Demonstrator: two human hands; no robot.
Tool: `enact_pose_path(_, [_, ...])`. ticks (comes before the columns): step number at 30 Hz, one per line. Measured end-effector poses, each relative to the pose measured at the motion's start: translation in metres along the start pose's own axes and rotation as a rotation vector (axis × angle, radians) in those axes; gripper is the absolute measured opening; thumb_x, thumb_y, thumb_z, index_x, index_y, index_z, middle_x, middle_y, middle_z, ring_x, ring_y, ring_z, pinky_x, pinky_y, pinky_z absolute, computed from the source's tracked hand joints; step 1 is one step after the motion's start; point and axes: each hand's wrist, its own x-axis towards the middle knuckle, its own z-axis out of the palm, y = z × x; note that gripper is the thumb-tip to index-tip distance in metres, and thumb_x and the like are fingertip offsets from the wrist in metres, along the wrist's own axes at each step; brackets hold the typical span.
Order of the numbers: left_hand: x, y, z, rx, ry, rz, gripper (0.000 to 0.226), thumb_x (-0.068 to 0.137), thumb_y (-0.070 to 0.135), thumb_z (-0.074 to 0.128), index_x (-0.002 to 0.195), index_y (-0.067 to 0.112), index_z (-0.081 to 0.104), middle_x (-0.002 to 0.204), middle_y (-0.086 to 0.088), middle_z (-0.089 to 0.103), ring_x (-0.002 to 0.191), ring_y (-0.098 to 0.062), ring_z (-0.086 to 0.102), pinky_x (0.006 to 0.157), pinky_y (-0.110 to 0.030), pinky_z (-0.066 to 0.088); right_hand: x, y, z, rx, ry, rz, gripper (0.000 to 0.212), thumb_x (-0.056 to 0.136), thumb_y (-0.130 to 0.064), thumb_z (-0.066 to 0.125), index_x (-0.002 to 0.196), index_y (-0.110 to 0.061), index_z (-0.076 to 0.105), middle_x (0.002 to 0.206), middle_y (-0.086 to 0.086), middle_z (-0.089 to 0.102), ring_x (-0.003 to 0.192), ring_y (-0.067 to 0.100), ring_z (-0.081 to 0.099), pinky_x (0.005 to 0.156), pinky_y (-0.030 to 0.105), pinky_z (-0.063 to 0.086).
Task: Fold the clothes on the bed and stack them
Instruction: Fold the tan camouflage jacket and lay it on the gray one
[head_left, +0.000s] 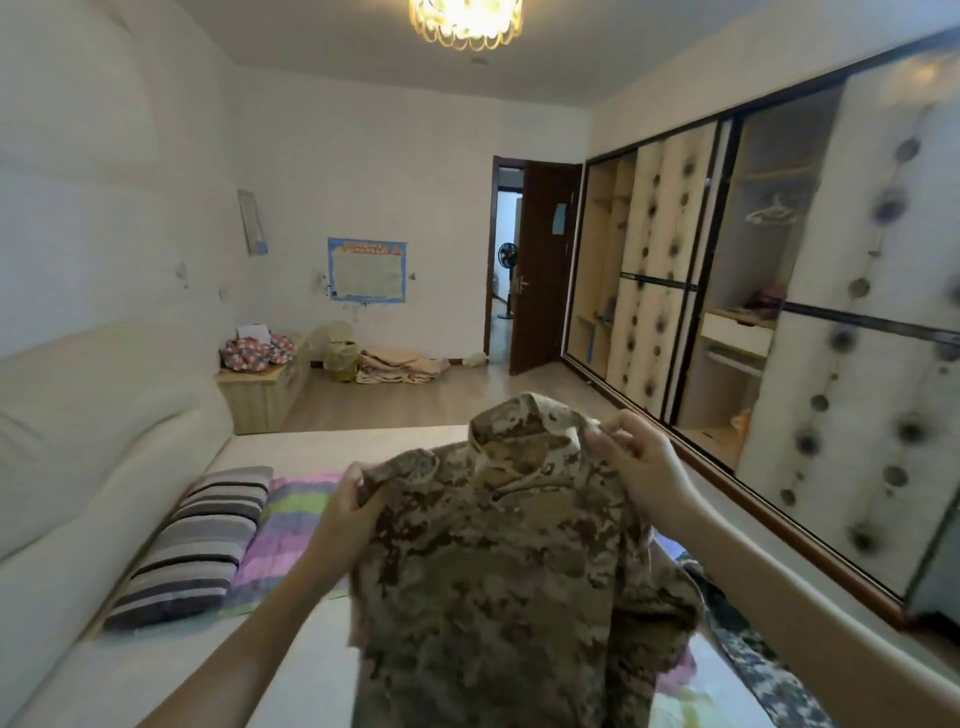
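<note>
I hold a brown and tan camouflage jacket (509, 561) up in the air over the bed (322, 447), collar upward and body hanging down. My left hand (350, 506) grips its left shoulder. My right hand (631, 457) pinches the right shoulder beside the collar. A second, darker camouflage garment (769, 670) lies on the bed at the lower right, partly hidden behind the jacket and my right forearm.
A striped grey pillow (197, 545) and a pastel striped pillow (288, 535) lie at the bed's left by the padded white headboard (78, 457). A wardrobe with sliding doors (779, 312) runs along the right. A wooden nightstand (260, 389) and an open door (540, 265) stand beyond.
</note>
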Motion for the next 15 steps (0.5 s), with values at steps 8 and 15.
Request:
enact_pose_path(8, [0.031, 0.05, -0.044, 0.418, -0.087, 0.219, 0.029, 0.088, 0.038, 0.06, 0.105, 0.015, 0.066, 0.099, 0.0, 0.068, 0.092, -0.019, 0.06, 0.071, -0.026, 0.043, -0.004, 0.025, -0.021, -0.832, -0.61, -0.033, 0.069, 0.064, -0.054, 0.075, 0.123, -0.035, 0.045, 0.112, -0.012, 0.056, 0.1, 0.008, 0.054, 0.083, 0.019, 0.041])
enact_pose_path(15, [0.011, 0.113, -0.055, 0.372, -0.143, 0.431, 0.016, 0.081, 0.049, 0.055, 0.082, 0.035, 0.062, 0.078, 0.018, 0.067, 0.076, 0.006, 0.06, 0.062, -0.008, 0.043, -0.005, 0.067, -0.038, -0.764, -0.302, 0.07, 0.019, 0.07, -0.025, 0.075, 0.085, -0.02, 0.064, 0.083, -0.006, 0.066, 0.08, 0.014, 0.061, 0.07, 0.025, 0.048])
